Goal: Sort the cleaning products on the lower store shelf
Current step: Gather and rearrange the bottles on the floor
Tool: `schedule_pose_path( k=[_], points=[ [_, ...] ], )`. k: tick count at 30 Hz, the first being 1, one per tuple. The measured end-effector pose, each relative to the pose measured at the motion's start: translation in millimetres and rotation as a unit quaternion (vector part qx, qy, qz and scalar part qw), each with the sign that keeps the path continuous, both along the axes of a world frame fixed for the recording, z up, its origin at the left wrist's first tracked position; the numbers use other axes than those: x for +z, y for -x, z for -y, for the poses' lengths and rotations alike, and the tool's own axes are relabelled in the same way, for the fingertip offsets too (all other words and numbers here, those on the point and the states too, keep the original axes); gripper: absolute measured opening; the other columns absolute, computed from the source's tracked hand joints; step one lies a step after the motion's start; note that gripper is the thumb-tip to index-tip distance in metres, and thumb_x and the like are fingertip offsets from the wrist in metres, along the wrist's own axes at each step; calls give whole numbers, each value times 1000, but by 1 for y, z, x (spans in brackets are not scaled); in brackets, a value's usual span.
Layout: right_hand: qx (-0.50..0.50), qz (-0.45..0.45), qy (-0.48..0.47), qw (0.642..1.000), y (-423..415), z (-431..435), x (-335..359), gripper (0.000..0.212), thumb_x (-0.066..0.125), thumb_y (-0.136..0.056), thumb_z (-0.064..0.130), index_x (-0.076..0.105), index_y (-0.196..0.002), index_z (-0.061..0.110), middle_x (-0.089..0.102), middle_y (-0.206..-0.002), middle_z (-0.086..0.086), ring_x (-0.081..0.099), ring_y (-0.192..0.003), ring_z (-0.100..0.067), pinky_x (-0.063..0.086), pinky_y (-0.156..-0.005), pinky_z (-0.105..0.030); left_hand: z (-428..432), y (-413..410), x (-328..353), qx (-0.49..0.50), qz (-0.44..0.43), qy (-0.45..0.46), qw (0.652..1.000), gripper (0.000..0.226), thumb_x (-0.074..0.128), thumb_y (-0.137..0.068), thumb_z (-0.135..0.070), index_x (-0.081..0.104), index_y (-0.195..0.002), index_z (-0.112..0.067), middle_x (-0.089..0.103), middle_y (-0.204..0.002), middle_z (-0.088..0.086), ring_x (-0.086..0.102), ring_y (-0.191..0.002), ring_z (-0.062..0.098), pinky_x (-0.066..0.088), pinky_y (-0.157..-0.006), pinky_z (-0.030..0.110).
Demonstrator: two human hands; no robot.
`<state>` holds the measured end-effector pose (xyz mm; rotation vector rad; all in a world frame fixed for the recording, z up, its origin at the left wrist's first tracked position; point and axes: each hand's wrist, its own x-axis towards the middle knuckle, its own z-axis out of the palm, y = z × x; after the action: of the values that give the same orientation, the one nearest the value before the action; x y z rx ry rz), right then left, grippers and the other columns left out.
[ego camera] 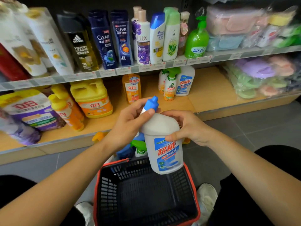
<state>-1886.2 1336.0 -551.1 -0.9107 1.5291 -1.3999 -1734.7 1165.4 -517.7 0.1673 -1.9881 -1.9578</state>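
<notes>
Midway, by the look: white toilet-cleaner bottle [162, 144] gripped above the red basket [97, 185], left hand [130, 126] curled round its neck, right hand [187, 128] wrapped round its shoulder, not yet set beside its twin [184, 82] on the lower shelf [206, 97], more bottles [140, 150] waiting beyond the basket.

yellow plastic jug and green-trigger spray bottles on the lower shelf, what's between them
Head view: one slim orange bottle stands between the yellow plastic jug and the green-trigger spray bottles, with bare wooden shelf either side.
</notes>
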Motion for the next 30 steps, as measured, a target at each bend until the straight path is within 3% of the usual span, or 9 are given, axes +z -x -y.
schedule_pose_path(
  k=[3, 7, 11, 13, 15, 21, 24, 26, 30],
  points=[
    [-13, -27, -10, 1000, -12, 6, -3, 64, 87, -65, -6, 68, -121, 19, 74, -115, -3, 71, -106, -17, 59, -78, -29, 9, -7, -2, 34, 2, 72, 997, 41, 66, -93, -9, 56, -133, -8, 71, -117, 9, 70, -109, 16, 56, -88, 27],
    [-58, -133, -23, 989, -27, 16, -2, 63, 94, -62, 5, 68, -113, 31, 74, -107, 15, 69, -98, -2, 56, -75, -20, 13, -11, -8, 83, 5, 216, 973, 37, 67, -94, -4, 58, -129, -12, 69, -108, 4, 66, -100, 16, 50, -85, 21],
    [-59, -212, -36, 975, -37, 20, -2, 65, 97, -60, 22, 69, -118, 31, 73, -108, 16, 69, -100, -4, 60, -80, -28, 13, -11, -10, 91, 16, 223, 970, 12, 66, -97, -9, 59, -107, -8, 62, -96, 1, 57, -86, 14, 46, -78, 32],
    [-49, -197, -36, 978, -37, 19, -3, 67, 97, -60, 22, 69, -120, 27, 74, -109, 14, 70, -101, -5, 60, -80, -28, 13, -11, -7, 62, 18, 177, 982, 8, 66, -96, -9, 58, -99, -6, 62, -91, 7, 56, -83, 13, 46, -76, 30],
    [-35, -157, -32, 986, -36, 17, -4, 66, 96, -62, 16, 69, -122, 25, 74, -111, 11, 71, -102, -8, 59, -79, -27, 16, -11, -1, 19, 27, 105, 994, 9, 64, -96, -11, 58, -97, -5, 62, -89, 17, 60, -85, 22, 49, -77, 35],
    [-22, -95, -20, 995, -31, 16, -4, 66, 94, -61, 5, 70, -122, 19, 75, -114, 4, 71, -105, -13, 58, -78, -25, 21, -10, 10, -61, 38, -17, 997, 22, 53, -95, -23, 59, -101, -3, 62, -79, 7, 65, -91, 28, 54, -82, 32],
    [-33, -92, -10, 995, -30, 17, -2, 63, 94, -62, 6, 71, -117, 27, 76, -112, 6, 72, -103, -11, 58, -76, -23, 14, -6, 2, 12, 16, 64, 998, 21, 53, -100, -16, 59, -106, 3, 61, -82, 10, 62, -83, 21, 52, -74, 24],
    [-41, -100, -8, 994, -30, 18, -1, 62, 94, -62, 9, 72, -116, 29, 76, -111, 7, 72, -101, -11, 58, -76, -23, 11, -4, -3, 45, 2, 136, 990, 15, 54, -102, -16, 60, -110, -4, 61, -88, 8, 58, -82, 13, 48, -73, 21],
    [-65, -124, -16, 990, -27, 19, -2, 68, 97, -59, 13, 71, -122, 19, 75, -112, 8, 71, -103, -10, 58, -80, -26, 12, 0, -8, 86, -12, 190, 978, 23, 65, -97, -13, 60, -119, -13, 62, -100, 3, 58, -86, 7, 46, -76, 19]
  ],
)
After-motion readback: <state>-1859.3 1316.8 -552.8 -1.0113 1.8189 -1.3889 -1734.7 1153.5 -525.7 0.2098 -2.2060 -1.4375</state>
